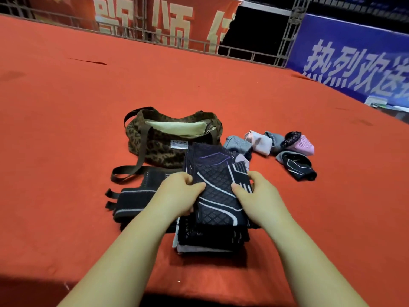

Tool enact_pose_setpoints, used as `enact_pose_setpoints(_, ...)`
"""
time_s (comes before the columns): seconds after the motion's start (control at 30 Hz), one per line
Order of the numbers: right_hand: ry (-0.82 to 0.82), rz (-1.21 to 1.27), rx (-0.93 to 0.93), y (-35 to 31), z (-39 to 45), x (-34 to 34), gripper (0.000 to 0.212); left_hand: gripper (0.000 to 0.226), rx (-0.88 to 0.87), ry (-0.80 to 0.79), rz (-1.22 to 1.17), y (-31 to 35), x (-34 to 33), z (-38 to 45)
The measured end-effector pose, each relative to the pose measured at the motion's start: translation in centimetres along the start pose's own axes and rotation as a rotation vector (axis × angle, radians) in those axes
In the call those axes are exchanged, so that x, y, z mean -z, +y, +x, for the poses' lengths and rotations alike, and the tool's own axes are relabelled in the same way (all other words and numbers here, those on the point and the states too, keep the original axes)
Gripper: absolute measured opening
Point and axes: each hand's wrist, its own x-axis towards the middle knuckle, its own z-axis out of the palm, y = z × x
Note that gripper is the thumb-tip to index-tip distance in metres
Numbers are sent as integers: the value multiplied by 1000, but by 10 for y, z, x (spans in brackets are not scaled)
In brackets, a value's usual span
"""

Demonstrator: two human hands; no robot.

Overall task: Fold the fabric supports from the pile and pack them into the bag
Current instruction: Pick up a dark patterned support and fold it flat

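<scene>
A black fabric support (218,187) with white and purple lines lies on top of a pile of supports (210,240) in front of me. My left hand (178,193) grips its left edge and my right hand (254,196) grips its right edge, thumbs on top. Just behind it a leopard-print bag (159,147) sits with its mouth open and a pale lining showing. To the right of the bag lie several folded supports (274,142) in grey, pink and black. Another black support with straps (132,200) lies to the left of the pile.
Everything rests on a wide red carpeted surface (88,107). A metal railing (155,38) with a red banner runs along the far edge. A blue banner (354,63) borders the right side. The bag's long strap (124,171) trails on the carpet.
</scene>
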Motion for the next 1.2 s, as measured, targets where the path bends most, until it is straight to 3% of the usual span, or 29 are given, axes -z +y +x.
enact_pose_setpoints(0.17,49,-53,3,4,-9,-17,42,28,-23,107,173,-9,1,-5)
enact_pose_setpoints(0.37,55,56,17,6,-15,-13,31,12,-72,41,118,1,12,-11)
enact_pose_setpoints(0.5,40,-13,4,11,-19,-19,37,17,-24,-1,201,-9,5,-12)
enact_pose_setpoints(0.63,49,29,13,15,-22,-18,27,14,-52,16,239,-12,2,-18)
enact_pose_setpoints(0.87,-5,49,-19,21,-23,-12,21,47,26,-2,167,-14,4,-21)
enact_pose_setpoints(1.2,59,-8,-52,19,-12,-19,39,52,-26,104,406,-12,3,-11)
